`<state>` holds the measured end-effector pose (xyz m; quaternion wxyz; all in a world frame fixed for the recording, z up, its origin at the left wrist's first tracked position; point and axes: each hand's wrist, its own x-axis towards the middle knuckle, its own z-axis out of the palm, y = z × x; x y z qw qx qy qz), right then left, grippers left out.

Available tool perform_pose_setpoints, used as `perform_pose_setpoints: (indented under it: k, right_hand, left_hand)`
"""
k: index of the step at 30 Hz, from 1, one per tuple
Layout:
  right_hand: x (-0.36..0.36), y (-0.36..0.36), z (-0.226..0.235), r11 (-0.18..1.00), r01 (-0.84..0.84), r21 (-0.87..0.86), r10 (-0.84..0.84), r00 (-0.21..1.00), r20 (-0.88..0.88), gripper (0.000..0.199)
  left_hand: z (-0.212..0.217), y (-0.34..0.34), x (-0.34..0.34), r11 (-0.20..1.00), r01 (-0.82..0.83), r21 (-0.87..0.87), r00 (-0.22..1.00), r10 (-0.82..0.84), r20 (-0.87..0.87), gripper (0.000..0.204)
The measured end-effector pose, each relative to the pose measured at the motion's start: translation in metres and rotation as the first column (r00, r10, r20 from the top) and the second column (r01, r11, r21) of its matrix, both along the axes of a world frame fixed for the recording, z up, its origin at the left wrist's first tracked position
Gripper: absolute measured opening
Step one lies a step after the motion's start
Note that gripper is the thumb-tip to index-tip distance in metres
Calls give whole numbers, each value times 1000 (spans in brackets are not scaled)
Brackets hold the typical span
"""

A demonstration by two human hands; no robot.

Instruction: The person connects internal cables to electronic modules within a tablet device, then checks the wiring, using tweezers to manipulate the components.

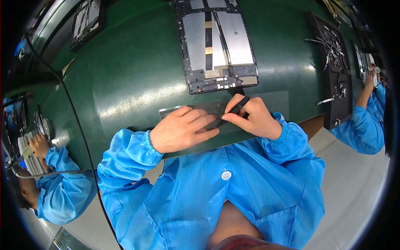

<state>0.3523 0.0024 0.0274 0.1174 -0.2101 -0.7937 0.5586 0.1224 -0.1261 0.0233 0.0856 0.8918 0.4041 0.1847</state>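
My right hand is closed in a pinch around slim black tweezers, their dark tip pointing down toward the table. Beside it, my left hand lies palm down with its fingers slightly apart, resting on a clear sheet at the table's near edge. The fingertips of both hands are close together over this sheet. Whatever small piece may lie under the tip is too small to make out. Just beyond my hands lies an opened tablet, its silver inside, black frame and dark ribbon cables facing up.
A black tray with small metal parts and strips stands at the right. Another opened tablet is at the far left of the green table. A black cable runs down the left side. Co-workers in blue sleeves sit at both sides.
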Motion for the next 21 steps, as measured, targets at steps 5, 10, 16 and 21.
perform_pose_setpoints:
  k: [5,10,16,21]
  right_hand:
    - [4,1,2,990,103,-98,-103,995,5,12]
    - [-4,2,1,996,12,94,-5,997,-72,13]
    - [-8,1,1,999,-24,46,23,999,32,12]
    - [-5,3,-4,1000,-23,-14,23,999,-34,12]
  left_hand:
    - [-2,-2,1,1000,-1,-1,1000,1,15,39]
    - [-1,-1,2,1000,0,2,1000,0,22,37]
    - [-1,-1,4,1000,-2,-4,1000,2,4,36]
    - [2,-2,5,1000,-24,1,1000,24,-8,40]
